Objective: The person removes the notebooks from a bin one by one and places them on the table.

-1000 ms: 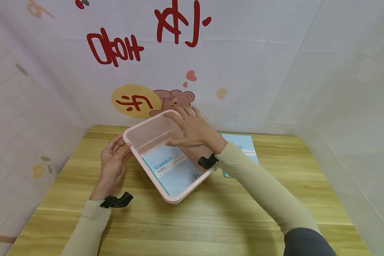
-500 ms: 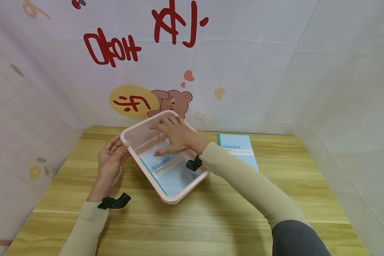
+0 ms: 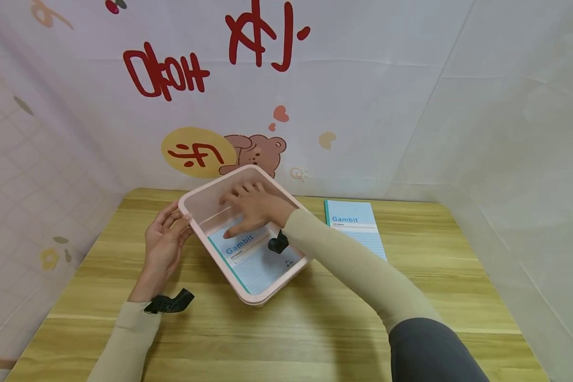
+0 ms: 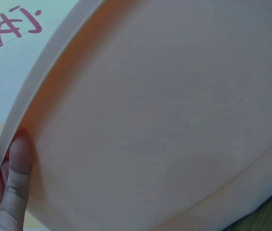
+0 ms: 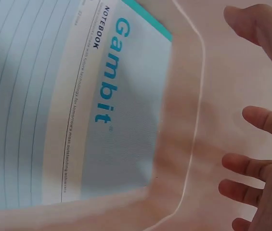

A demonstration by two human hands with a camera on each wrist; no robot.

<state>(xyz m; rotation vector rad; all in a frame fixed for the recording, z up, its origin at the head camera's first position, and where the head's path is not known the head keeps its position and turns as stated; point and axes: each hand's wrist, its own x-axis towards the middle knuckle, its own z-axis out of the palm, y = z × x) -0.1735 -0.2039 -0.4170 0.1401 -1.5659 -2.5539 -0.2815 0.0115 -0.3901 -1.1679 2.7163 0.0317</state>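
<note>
"Notebook point(image 3: 255, 270) lay cover up in that pink tray point(image 3: 254, 298); did you see where the tray was?"

"Left of centre over the table point(image 3: 196, 345), and tilted, I thought. The person's left hand point(image 3: 164, 241) gripped its rim at the left corner, thumb on one side, fingers curled behind. Whether any of the tray rested on the table, I couldn't tell."

"And the right hand point(image 3: 253, 209)?"

"Inside the tray, above the notebook's far end, its fingers spread apart with nothing between them. Whether a fingertip touched the wall, I couldn't tell either."

"How did you think the tray handled?"

"Light, by my guess: thin plastic, fairly stiff, a bit slippery, hardly fragile. The rim looked the best hold, one hand at each side, level enough that the notebook didn't slide."

"And the notebook itself?"

"Light and bendy, I judged, with a smooth cover. Its green edge seemed the firmest place to pinch. The second notebook point(image 3: 355, 229), flat on the table to the right, looked just the same."
</note>
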